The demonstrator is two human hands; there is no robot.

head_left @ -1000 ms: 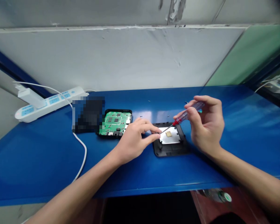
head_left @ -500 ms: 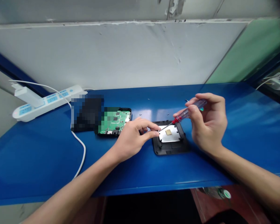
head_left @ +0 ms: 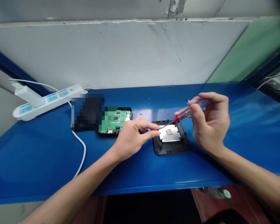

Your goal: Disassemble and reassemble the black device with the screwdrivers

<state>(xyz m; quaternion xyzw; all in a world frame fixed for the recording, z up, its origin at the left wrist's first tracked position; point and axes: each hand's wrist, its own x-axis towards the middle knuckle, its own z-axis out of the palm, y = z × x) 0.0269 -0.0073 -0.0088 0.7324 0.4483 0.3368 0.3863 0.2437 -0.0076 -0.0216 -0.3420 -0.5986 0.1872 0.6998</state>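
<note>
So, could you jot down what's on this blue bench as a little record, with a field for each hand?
left hand: thumb and forefinger pinched at the tip of the screwdriver, over the left rim of the black tray; anything between them is too small to see
right hand: grips the screwdriver handle, shaft slanting down-left
tray contents: metal plate with a small tan pad
beside it: green circuit board in a black shell
far left: power strip, white cable
surface: blue bench
</note>
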